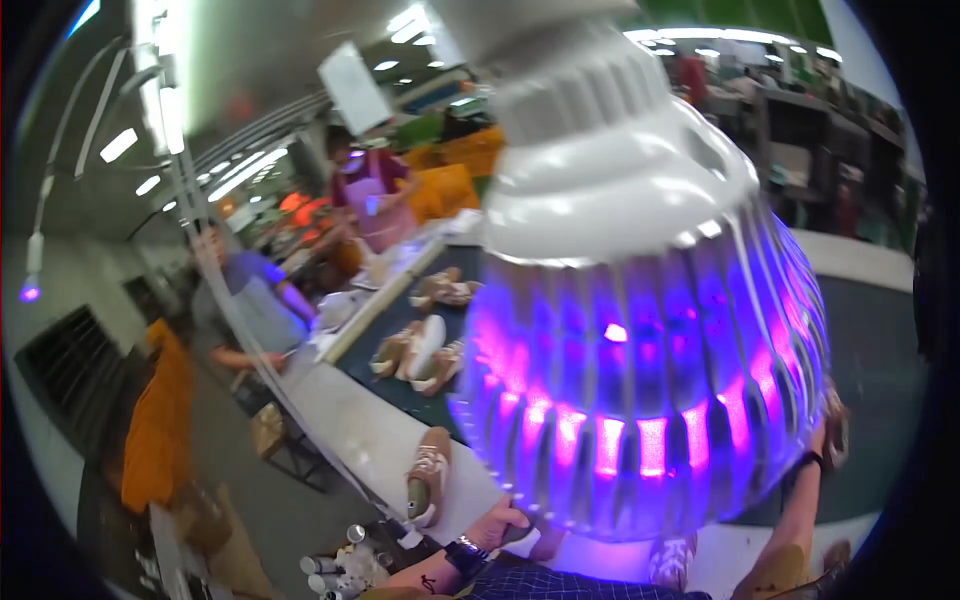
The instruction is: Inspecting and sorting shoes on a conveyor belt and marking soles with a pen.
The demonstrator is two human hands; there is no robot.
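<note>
Right now, the left grip is curled closed on the near edge of a shoe, its fingers lying over the rim, so the shoe sits just to the right of the knuckles, low in the view, above the white desk. Much of that shoe is hidden by a large white lamp with a ribbed, violet-glowing shade, which fills the middle. The right grip is mostly covered by the lamp's right edge; a brown shoe shows just beside it, but whether the fingers hold it or stand open, I cannot tell. Between the two forearms, a laced shoe appears under the lamp, nearer the body. Left of the left grip and farther off, a brown lace-up shoe stands on the desk, apart from the fingers. Beyond it, more shoes lie grouped on the dark green belt. White containers cluster at lower left, and a person in a pink apron stands in the background.
</note>
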